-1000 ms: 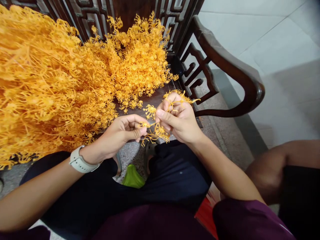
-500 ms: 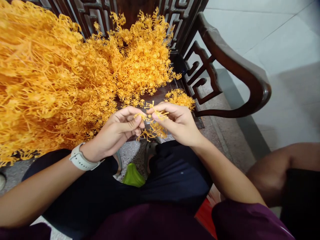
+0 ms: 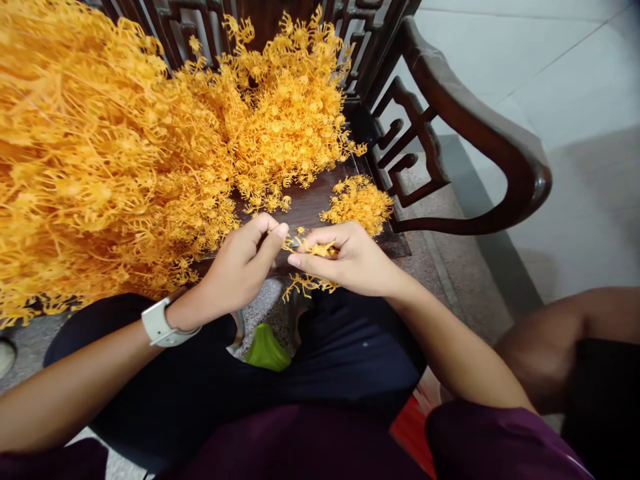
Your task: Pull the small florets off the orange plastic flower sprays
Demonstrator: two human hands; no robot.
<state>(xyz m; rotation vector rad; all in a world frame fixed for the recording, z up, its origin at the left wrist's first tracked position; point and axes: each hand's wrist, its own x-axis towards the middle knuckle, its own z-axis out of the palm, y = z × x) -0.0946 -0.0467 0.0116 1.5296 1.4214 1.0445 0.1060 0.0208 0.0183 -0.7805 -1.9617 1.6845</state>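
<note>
Both hands pinch one orange sprig [image 3: 310, 248] over the chair [image 3: 480, 143] seat edge: left hand [image 3: 243, 267] at its left end, right hand [image 3: 350, 261] gripping the rest. Big pile [image 3: 125, 153] left, small pile [image 3: 357, 203] just behind.

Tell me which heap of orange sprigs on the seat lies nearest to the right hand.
The small heap by the armrest, just beyond the right hand; the big heap spreads left.
</note>
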